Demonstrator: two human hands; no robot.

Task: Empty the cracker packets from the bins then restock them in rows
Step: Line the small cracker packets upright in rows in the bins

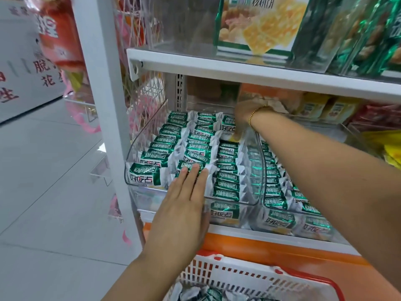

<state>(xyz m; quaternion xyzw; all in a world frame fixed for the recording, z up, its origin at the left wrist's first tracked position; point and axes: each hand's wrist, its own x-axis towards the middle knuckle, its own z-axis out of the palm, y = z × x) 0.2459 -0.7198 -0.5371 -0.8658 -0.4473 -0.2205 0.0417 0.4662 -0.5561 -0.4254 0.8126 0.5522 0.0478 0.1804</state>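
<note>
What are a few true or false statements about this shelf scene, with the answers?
1. The left hand lies flat, fingers straight, on packets in the clear bin. True.
2. The white basket below the shelf has packets in it. True.
3. The right hand is down in the basket. False: it reaches to the back of the bin, above the right-hand row.
4. The packets in the bin are red. False: they are green and silver, lined up in rows.
</note>
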